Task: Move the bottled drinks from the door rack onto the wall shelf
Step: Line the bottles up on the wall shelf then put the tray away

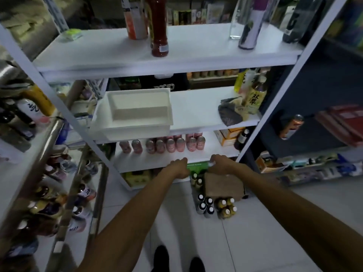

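While at shelf edge (147, 166), left hand (179, 166)

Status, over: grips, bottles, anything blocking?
Left grip and right grip at low shelf front edge, hold unclear. Bottles in door rack. Pink cans at shelf back, apart from grips.

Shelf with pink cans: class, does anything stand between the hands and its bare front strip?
Nothing visible does. The left hand and right hand are at the front edge of the shelf. The bare strip lies just beyond them, with the row of pink cans further back.
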`<state>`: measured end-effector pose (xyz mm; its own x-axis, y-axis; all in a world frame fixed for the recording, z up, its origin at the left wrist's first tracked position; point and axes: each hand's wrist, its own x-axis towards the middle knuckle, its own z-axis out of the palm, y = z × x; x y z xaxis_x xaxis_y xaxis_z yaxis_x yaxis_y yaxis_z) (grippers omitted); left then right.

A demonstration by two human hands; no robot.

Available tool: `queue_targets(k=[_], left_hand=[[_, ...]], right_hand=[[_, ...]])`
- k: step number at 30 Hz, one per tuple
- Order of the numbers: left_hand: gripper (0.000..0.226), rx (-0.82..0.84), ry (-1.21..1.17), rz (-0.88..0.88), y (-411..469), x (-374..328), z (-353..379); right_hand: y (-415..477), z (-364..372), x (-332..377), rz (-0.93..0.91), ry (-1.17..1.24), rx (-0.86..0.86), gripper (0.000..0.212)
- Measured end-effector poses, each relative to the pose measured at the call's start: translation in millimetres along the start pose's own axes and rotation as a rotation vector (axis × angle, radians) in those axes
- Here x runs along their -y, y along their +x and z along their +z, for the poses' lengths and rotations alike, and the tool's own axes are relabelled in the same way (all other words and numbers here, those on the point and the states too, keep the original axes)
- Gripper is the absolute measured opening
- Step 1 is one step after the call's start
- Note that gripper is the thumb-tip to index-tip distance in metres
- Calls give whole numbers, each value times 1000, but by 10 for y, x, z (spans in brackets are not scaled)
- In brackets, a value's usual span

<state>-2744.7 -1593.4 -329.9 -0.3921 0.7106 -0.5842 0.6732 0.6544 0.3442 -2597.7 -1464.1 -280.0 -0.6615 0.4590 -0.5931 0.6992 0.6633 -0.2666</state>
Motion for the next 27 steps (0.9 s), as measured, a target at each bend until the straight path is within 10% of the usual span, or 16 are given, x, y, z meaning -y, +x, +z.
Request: queue_targets(k=[3,6,13,27], left_hand=[[66,61,36,51,213,119,182],[79,109,36,34,430,385,374],[73,332,-35,-50,960,1049,1134],[56,409,111,-126,2446,1534,2929]], right_hand=[[124,135,-52,85,51,43,37],[383,470,-234,109,98,37,92],[514,1361,-362,271,334,124,31],[2483,3131,-1395,363,594,-87,19]])
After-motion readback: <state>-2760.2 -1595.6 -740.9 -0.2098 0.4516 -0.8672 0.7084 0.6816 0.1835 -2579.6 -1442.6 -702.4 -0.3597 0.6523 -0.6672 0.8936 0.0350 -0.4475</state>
